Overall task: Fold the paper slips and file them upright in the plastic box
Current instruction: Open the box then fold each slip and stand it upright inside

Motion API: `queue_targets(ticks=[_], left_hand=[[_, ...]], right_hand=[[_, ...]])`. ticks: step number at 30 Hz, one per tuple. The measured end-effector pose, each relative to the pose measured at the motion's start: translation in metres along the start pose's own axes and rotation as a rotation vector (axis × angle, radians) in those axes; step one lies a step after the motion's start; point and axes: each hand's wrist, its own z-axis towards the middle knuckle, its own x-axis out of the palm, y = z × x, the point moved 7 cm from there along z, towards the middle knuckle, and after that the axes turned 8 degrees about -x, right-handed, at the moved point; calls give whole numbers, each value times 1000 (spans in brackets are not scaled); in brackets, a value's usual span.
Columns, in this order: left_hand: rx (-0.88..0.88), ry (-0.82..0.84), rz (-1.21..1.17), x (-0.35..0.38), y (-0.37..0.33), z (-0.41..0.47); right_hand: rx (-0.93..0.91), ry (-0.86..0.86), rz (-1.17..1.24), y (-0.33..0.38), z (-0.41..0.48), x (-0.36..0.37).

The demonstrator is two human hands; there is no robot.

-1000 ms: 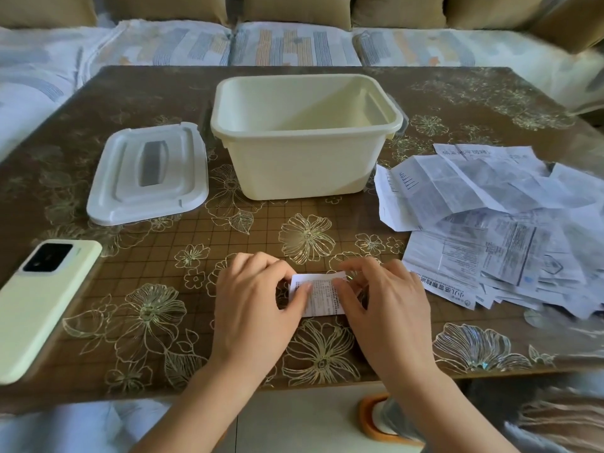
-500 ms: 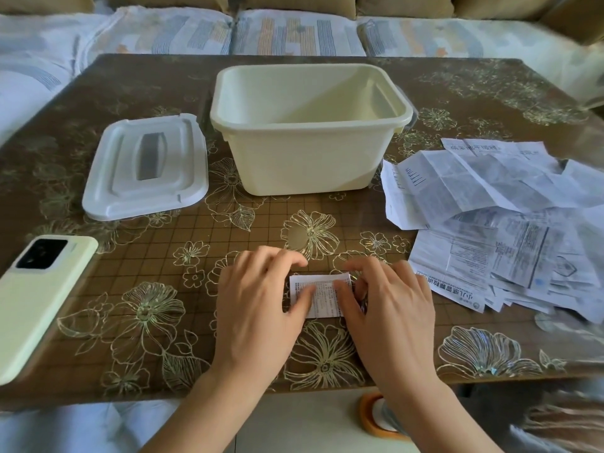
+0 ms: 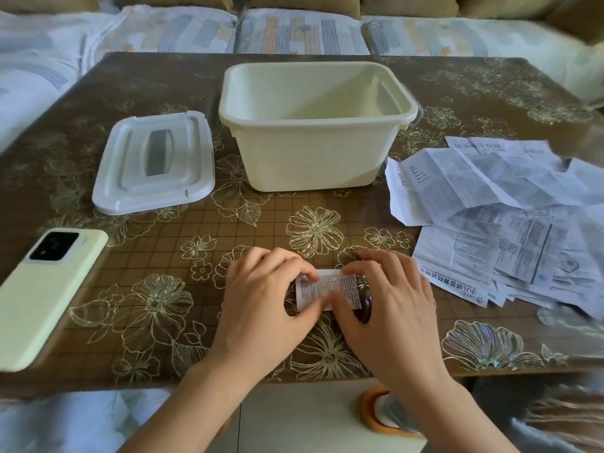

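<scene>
Slip [image 3: 330,289], front edge of tabletop [image 3: 157,89]: pinched by left hand [image 3: 264,308] and right hand [image 3: 389,315], thumbs now drawn together; box [image 3: 313,152], pile [image 3: 510,223] unmoved.

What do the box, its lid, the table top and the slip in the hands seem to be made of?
Box: cream plastic, smooth, faint sheen, moulded rim. Lid: white plastic, matte, moulded ridges. Table top: floral print under a glossy clear layer, glass or vinyl by its reflections; unclear which. Slip: thin printed paper, folded.
</scene>
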Motion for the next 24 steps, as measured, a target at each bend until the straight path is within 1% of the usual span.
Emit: queue_targets(ticks=[4, 13, 16, 18, 20, 22, 24], left_hand=[[-12, 40, 21, 6, -1, 2], [96, 197, 9, 5, 7, -2], [65, 211, -37, 3, 8, -1], [5, 197, -82, 5, 9, 1], [-35, 145, -65, 6, 8, 3], [-55, 99, -32, 8, 6, 2], [-51, 87, -29, 9, 5, 0]], right_hand=[[6, 65, 5, 5, -4, 2], [-60, 119, 48, -2, -8, 3], [-78, 138, 50, -2, -8, 4], [-79, 149, 59, -3, -8, 4], [-69, 144, 73, -3, -5, 4], [-48, 128, 80, -3, -4, 3], [-47, 119, 65, -1, -5, 4]])
